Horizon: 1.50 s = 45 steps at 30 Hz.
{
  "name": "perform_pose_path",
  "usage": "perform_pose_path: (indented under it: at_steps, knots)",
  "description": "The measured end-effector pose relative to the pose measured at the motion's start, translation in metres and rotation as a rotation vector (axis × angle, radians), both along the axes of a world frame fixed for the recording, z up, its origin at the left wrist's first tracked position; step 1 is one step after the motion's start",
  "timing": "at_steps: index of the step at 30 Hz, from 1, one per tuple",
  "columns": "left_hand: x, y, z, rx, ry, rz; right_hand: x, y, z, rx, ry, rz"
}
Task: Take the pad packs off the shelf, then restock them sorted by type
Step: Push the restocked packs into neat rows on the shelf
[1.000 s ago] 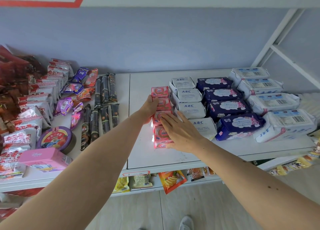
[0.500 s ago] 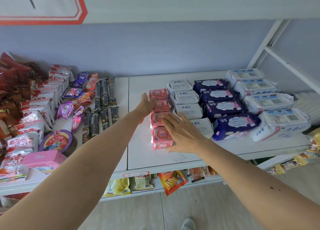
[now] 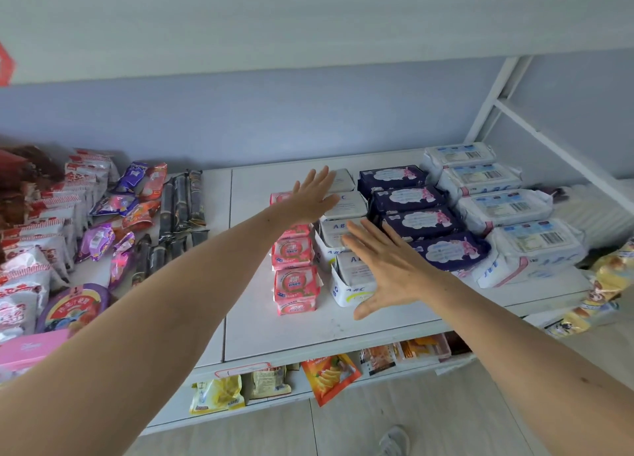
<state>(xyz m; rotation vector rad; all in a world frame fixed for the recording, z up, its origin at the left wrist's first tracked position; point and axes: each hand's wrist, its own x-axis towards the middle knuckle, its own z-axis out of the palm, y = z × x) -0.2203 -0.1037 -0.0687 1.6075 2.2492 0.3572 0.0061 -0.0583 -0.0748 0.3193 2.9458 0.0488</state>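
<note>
While both arms are stretched over the white shelf [image 3: 302, 328], nothing is held by either hand. At far left, red-and-white snack bags [image 3: 51, 215] are stacked in rows, with purple and orange candy packets [image 3: 116, 212] and dark wrapped bars [image 3: 178, 201] beside them; a round purple tin [image 3: 73, 306] and a pink box [image 3: 27, 349] are seen nearer the front edge. On the right-hand shelf panel the pad packs are laid in four front-to-back rows. The pink pad packs [image 3: 295, 277] are lined up leftmost, partly hidden by the left forearm. The left hand [image 3: 312, 198] is spread flat, fingers straight, over the back of the pink row and the rear white ABC packs [image 3: 344, 203]; contact cannot be told. Just right, the right hand [image 3: 387, 267] is splayed wide, fingers straight, over the front ABC packs, thumb pointing at the shelf edge; whether it touches them cannot be told either. Next to those, dark blue packs [image 3: 415, 220] are overlapped in a row, and white packs with blue barcode labels [image 3: 507, 208] are placed rightmost. Yellow snack packets [image 3: 603, 284] are piled at the far right edge. Below the shelf, orange and yellow bags [image 3: 329, 376] are hung on a lower tier.
</note>
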Motion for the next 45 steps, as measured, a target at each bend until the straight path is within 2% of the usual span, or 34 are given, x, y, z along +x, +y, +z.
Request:
perform_pose_path:
  at_steps: [3, 8, 18, 29, 45]
  knots:
    - [0.002, 0.009, -0.005, -0.097, 0.09, -0.063, -0.005, 0.006, -0.002, -0.003, -0.019, 0.038]
    - [0.001, 0.013, -0.014, -0.187, 0.139, -0.098, -0.01, 0.009, -0.013, -0.009, 0.034, 0.037]
    - [0.003, 0.011, -0.017, -0.161, 0.129, -0.082, -0.013, 0.001, -0.017, 0.071, 0.109, 0.001]
    - [0.003, 0.01, -0.019, -0.156, 0.119, -0.08, -0.007, 0.01, -0.021, 0.094, 0.119, 0.238]
    - [-0.006, 0.012, -0.016, -0.174, 0.128, -0.124, -0.013, 0.014, -0.02, 0.074, 0.068, 0.2]
